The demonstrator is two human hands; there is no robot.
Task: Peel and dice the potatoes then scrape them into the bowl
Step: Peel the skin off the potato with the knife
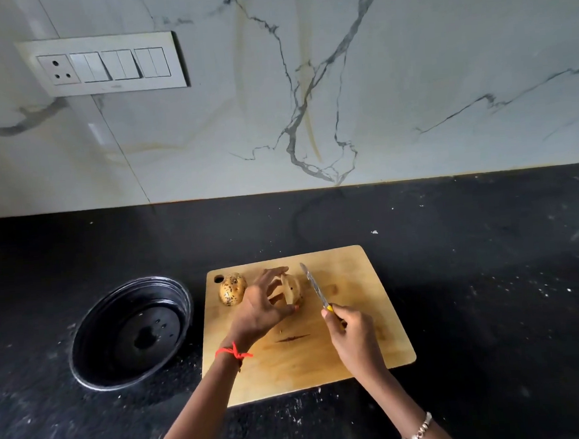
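Observation:
A wooden cutting board (pixel 358 334) lies on the black counter. A whole speckled potato (pixel 232 288) rests near the board's hanging hole at its far left. Beside it, my left hand (pixel 263 307) grips a cut potato (pixel 291 289) with curled fingers; a slice stands partly split from it. My right hand (pixel 352 335) holds the yellow handle of a small knife (pixel 315 289), whose blade points away from me, just right of the cut potato. A black bowl (pixel 87 339) stands to the left of the board, with only a few drops inside.
The marble backsplash rises behind the counter, with a switch panel (pixel 102 64) at upper left. Pale specks dot the black counter (pixel 490 273) around the board. A dark scorch mark (pixel 291 338) shows on the board near my left wrist.

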